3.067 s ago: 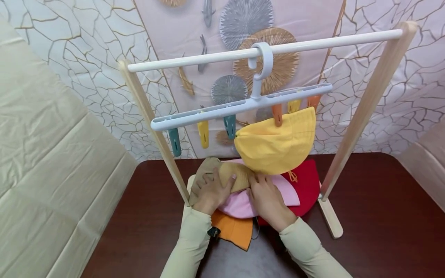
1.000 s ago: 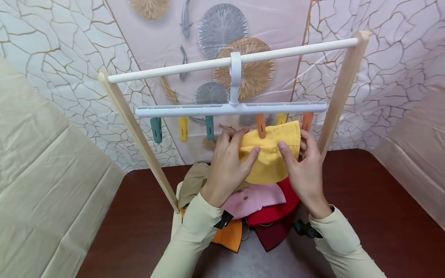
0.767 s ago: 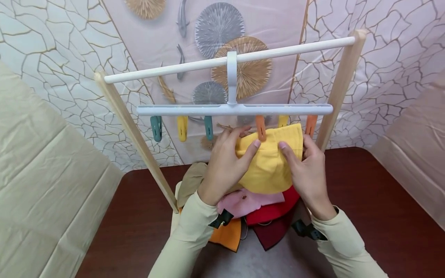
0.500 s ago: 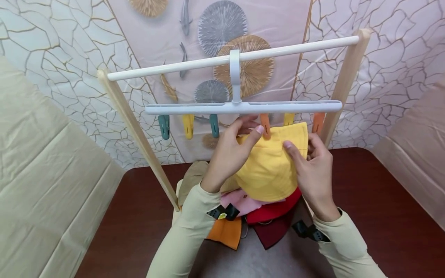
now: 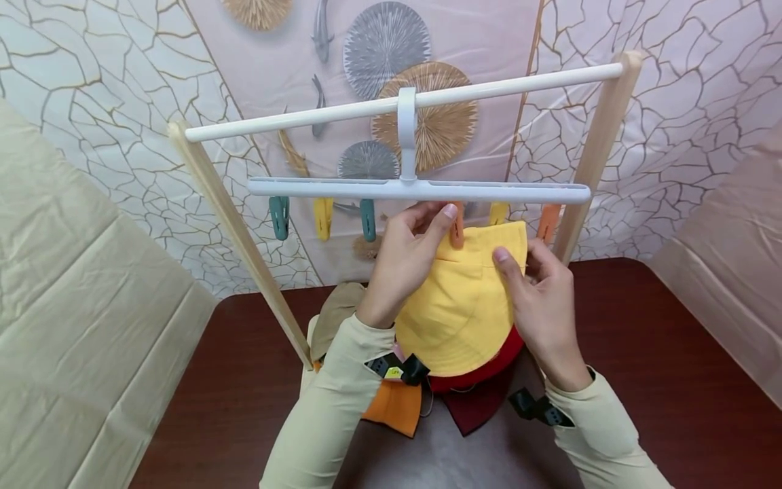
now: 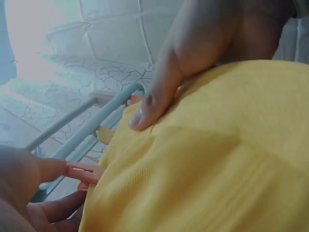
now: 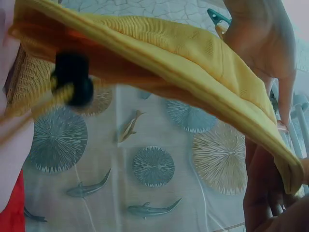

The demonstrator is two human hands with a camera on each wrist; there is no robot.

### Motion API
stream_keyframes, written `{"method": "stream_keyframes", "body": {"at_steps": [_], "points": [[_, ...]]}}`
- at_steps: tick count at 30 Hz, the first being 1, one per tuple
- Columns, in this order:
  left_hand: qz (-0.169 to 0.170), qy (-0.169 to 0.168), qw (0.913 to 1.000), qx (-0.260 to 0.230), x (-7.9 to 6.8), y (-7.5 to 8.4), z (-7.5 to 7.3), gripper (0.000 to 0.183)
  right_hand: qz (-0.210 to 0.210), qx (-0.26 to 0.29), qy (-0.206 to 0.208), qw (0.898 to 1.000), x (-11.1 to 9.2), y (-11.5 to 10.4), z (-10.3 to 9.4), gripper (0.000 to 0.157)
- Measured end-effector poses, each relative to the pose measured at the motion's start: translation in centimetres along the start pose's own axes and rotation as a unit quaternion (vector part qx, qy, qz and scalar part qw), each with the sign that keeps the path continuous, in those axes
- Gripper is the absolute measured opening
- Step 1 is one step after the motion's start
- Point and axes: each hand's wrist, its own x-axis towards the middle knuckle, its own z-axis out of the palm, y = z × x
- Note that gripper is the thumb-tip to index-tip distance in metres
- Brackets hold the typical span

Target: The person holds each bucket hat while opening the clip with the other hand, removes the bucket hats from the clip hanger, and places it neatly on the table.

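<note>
In the head view, a yellow bucket hat point(image 5: 464, 312) hangs below the pale blue clip hanger point(image 5: 342, 187). My left hand point(image 5: 406, 258) pinches an orange clip point(image 5: 457, 231) at the hat's upper edge. The left wrist view has this clip point(image 6: 86, 171) between thumb and fingers, its tip meeting the fabric; how firmly it bites cannot be told. My right hand point(image 5: 544, 305) holds the hat's right edge, thumb in front and fingers behind. The right wrist view catches the brim from below, with a yellow cord and black cord lock point(image 7: 71, 79).
Teal clips point(image 5: 279, 219), yellow clips point(image 5: 323, 219) and another orange clip point(image 5: 548, 223) hang along the bar. A wooden stand point(image 5: 601, 153) carries the hanger on its white rod point(image 5: 293, 121). Beneath lie a khaki hat point(image 5: 337, 316), orange fabric point(image 5: 394, 407), red fabric and maroon fabric point(image 5: 473, 407).
Both hands have risen from the pile to the yellow hat. My left hand has shifted from the hat's fabric up to the orange clip. The hat now hangs lower and flatter, covering the pink one.
</note>
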Motion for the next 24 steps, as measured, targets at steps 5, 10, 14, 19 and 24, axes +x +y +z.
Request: {"method": "stream_keyframes", "body": {"at_steps": [5, 10, 14, 19, 24], "points": [[-0.001, 0.010, 0.9999, -0.010, 0.0, 0.0, 0.0, 0.029, 0.014, -0.009, -0.011, 1.000, -0.5, 0.2, 0.0, 0.027], [-0.009, 0.019, 0.9996, -0.017, -0.1, 0.1, 0.0, 0.028, 0.008, -0.013, -0.017, 1.000, -0.7, 0.4, 0.1, 0.031], [-0.017, 0.040, 0.9991, -0.003, -0.2, 0.1, 0.0, 0.028, 0.009, -0.021, -0.019, 1.000, -0.9, 0.5, 0.2, 0.031], [-0.010, 0.056, 0.9984, -0.001, -0.1, 0.0, -0.1, 0.027, 0.009, -0.017, -0.013, 1.000, -1.4, 0.7, 0.3, 0.027], [0.000, 0.062, 0.9980, 0.010, 0.4, -0.7, -0.4, 0.028, 0.001, -0.004, -0.007, 1.000, -1.6, 0.8, 0.2, 0.023]]}}
